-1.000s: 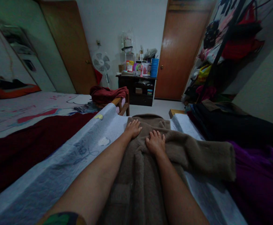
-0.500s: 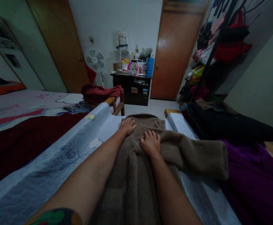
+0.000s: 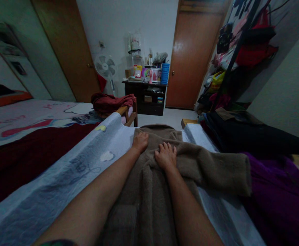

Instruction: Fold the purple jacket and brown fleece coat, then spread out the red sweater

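Observation:
A brown fleecy coat [image 3: 149,177] lies on a blue-white patterned sheet [image 3: 105,143], its collar at the far end and one sleeve stretched out to the right. At the coat's upper left, my left hand [image 3: 140,141] rests with its fingers curled closed on the cloth. My right hand [image 3: 166,155] lies flat on the middle of the coat's upper part, fingers spread, near the base of the sleeve. The coat's near end runs out of view between my forearms.
Purple cloth [image 3: 277,188] and dark folded clothes [image 3: 241,133] lie on the right. Dark red cloth [image 3: 36,153] covers the left side. A reddish garment [image 3: 113,102] hangs over a wooden rail. Farther back stand a fan [image 3: 106,66] and a dark cabinet [image 3: 144,102].
The fingers of my left hand have gone from spread flat to curled on the coat. My right hand stays flat in the same place; the view has shifted slightly.

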A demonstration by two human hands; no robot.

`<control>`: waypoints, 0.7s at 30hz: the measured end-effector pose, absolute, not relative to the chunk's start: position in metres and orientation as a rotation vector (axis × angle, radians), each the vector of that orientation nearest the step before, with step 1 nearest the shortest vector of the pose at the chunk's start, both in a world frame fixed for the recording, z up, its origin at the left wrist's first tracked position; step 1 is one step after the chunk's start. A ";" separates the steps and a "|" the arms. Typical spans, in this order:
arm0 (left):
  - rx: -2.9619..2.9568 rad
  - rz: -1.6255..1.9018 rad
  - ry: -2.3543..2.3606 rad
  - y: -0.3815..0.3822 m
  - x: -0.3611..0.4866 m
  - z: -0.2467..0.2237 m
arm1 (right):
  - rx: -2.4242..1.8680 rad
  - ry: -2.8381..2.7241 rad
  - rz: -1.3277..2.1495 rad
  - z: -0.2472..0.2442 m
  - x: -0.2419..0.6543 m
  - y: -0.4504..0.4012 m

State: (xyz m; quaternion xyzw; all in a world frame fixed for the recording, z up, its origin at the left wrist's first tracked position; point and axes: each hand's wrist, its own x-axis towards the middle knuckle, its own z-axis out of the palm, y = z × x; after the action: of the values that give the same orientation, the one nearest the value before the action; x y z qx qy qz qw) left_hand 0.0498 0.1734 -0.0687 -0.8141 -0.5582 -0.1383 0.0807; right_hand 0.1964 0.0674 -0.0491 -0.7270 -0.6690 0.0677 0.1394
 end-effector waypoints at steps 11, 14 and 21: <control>-2.374 -0.477 -1.700 0.167 0.050 -0.070 | -2.096 -1.922 0.170 -0.054 0.196 0.069; -2.277 -0.513 -1.818 0.168 0.051 -0.071 | -2.096 -1.920 0.171 -0.054 0.196 0.069; -2.349 -0.361 -1.984 0.185 0.046 -0.078 | -2.103 -1.934 0.188 -0.052 0.196 0.069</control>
State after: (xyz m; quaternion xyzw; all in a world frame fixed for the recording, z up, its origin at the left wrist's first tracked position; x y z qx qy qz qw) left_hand 0.0457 0.1851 -0.0780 -0.7585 -0.6408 -0.1166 0.0228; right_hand 0.1959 0.0690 -0.0517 -0.7274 -0.6690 0.0649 0.1384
